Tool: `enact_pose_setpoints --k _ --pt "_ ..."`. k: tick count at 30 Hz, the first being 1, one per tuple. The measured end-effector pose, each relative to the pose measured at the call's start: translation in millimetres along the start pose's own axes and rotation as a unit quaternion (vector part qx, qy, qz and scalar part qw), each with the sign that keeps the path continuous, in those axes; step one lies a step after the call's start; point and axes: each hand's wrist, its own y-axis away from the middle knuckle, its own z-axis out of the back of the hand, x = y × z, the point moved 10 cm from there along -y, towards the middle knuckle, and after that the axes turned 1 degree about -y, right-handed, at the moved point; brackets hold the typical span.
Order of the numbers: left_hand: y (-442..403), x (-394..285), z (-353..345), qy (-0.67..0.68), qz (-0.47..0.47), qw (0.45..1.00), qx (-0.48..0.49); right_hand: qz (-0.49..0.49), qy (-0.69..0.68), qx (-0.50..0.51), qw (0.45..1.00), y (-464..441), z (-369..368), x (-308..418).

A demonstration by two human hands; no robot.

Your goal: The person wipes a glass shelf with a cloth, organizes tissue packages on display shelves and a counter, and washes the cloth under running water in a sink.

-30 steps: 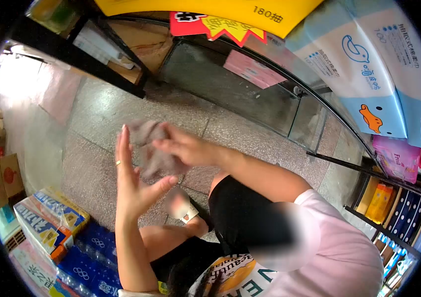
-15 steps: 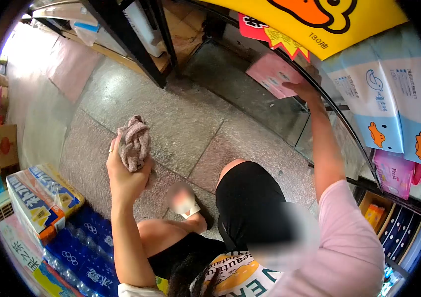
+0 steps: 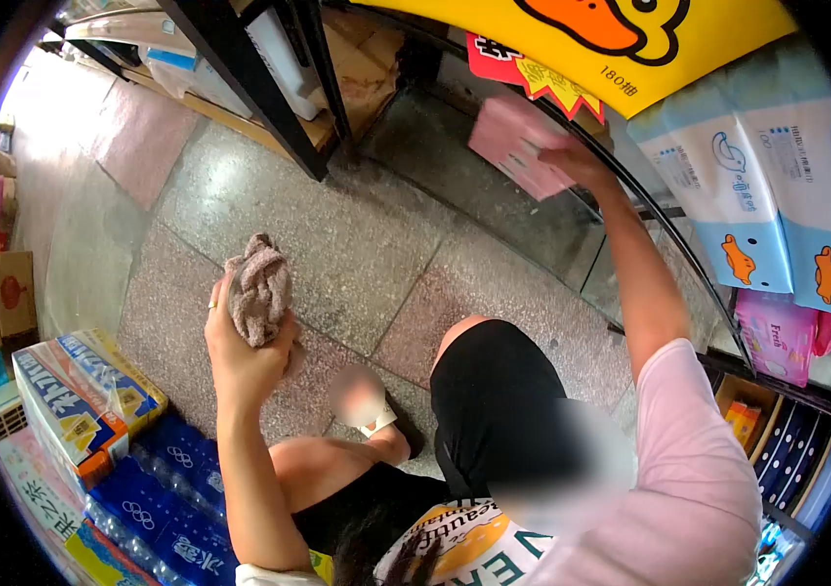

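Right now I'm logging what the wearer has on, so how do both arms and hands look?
The left hand is gloveless, with a thin ring. The right hand is gloveless too, with no ring that I can see. The right sleeve is pale pink and short; only the pale edge of the left sleeve shows.

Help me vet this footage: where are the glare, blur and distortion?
Head view: glare whitens the far floor; the shelf rail bows, corners black out; soft patches blur the foot and black shorts; the pink pack looks slightly smeared.
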Motion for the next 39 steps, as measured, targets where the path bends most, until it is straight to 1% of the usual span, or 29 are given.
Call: enact_pose_setpoints --k 1,2,4,5,6,8,11,12,13,14,15,16,17,18,19,20,21,22,23,24,25,26,28,29,31,33,34,36,39 --pt "2 0 2 -0.005 0.003 1.000 -0.003 0.020 0.011 -0.016 1.000 -3 2 18" --pt "2 1 -1 0.008 0.018 1.000 0.023 0.040 0.022 -0.033 0.998 -6 3 37" --pt "5 3 1 -0.001 0.018 1.000 0.015 -0.028 0.012 0.047 0.998 -30 -18 65" --pt "7 4 4 -0.008 0.017 1.000 0.002 -0.047 -0.054 0.091 0.993 -42 -38 69" --pt "9 6 7 -0.020 0.008 1.000 -0.019 -0.039 -0.045 0.106 0.993 -45 -36 95" --pt "12 7 6 -0.018 0.012 1.000 -0.011 -0.035 -0.038 0.124 0.991 -34 -20 143" --pt "13 6 3 -0.018 0.003 1.000 0.009 0.045 -0.237 -0.033 0.970 7 34 202" --pt "11 3 -2 -0.024 -0.009 1.000 0.015 -0.062 -0.059 -0.022 0.996 16 6 184" --pt "7 -1 -9 -0.019 -0.011 1.000 0.017 0.062 -0.101 -0.131 0.984 36 -17 198" --pt "3 -13 -23 -0.025 -0.034 0.998 0.041 0.099 -0.413 0.172 0.889 91 -74 263" --pt "-1 -25 -36 -0.034 -0.057 0.996 0.061 0.053 -0.491 0.296 0.817 118 -93 287" --pt "-1 -32 -55 0.062 -0.030 0.993 0.098 0.021 -0.580 0.331 0.744 130 -83 307" --pt "-2 -46 -69 0.127 -0.043 0.983 0.127 -0.012 -0.660 0.361 0.659 136 -75 320" --pt "2 -62 -82 0.146 -0.050 0.977 0.147 -0.015 -0.662 0.358 0.659 134 -78 315" --pt "4 -80 -90 0.096 -0.131 0.974 0.160 -0.036 -0.717 0.378 0.585 133 -84 309" --pt "9 -82 -105 0.192 -0.100 0.954 0.206 -0.055 -0.765 0.394 0.506 132 -89 302" --pt "13 -84 -118 0.286 -0.069 0.923 0.248 -0.081 -0.768 0.361 0.523 126 -98 274" --pt "16 -83 -123 0.205 -0.082 0.937 0.272 -0.106 -0.769 0.326 0.540 121 -103 242" --pt "16 -93 -125 0.180 -0.137 0.933 0.278 -0.146 -0.661 0.300 0.673 119 -106 201" --pt "15 -93 -124 0.115 -0.148 0.945 0.269 -0.183 -0.531 0.265 0.784 117 -103 157" --pt "15 -92 -118 0.050 -0.158 0.952 0.258 -0.224 -0.408 0.217 0.858 116 -107 109" --pt "15 -89 -113 0.052 -0.160 0.951 0.261 -0.260 -0.275 0.166 0.911 117 -108 63" --pt "13 -66 -103 -0.023 -0.095 0.961 0.258 -0.339 -0.118 0.153 0.921 123 -105 1" --pt "16 -67 -98 -0.021 -0.097 0.960 0.260 -0.341 -0.117 0.151 0.920 117 -115 -10" --pt "25 -59 -93 -0.057 -0.042 0.954 0.290 -0.300 -0.025 -0.087 0.950 91 -77 -11" --pt "36 -64 -90 -0.068 -0.044 0.953 0.293 -0.294 0.055 0.006 0.954 55 -90 1" --pt "39 -66 -88 -0.080 -0.045 0.953 0.288 -0.298 0.056 0.006 0.953 43 -102 1" --pt "42 -68 -84 -0.092 -0.055 0.952 0.287 -0.175 0.154 0.153 0.960 16 -152 12" --pt "45 -64 -78 -0.122 -0.051 0.951 0.279 -0.175 0.106 0.151 0.967 27 -150 -20"
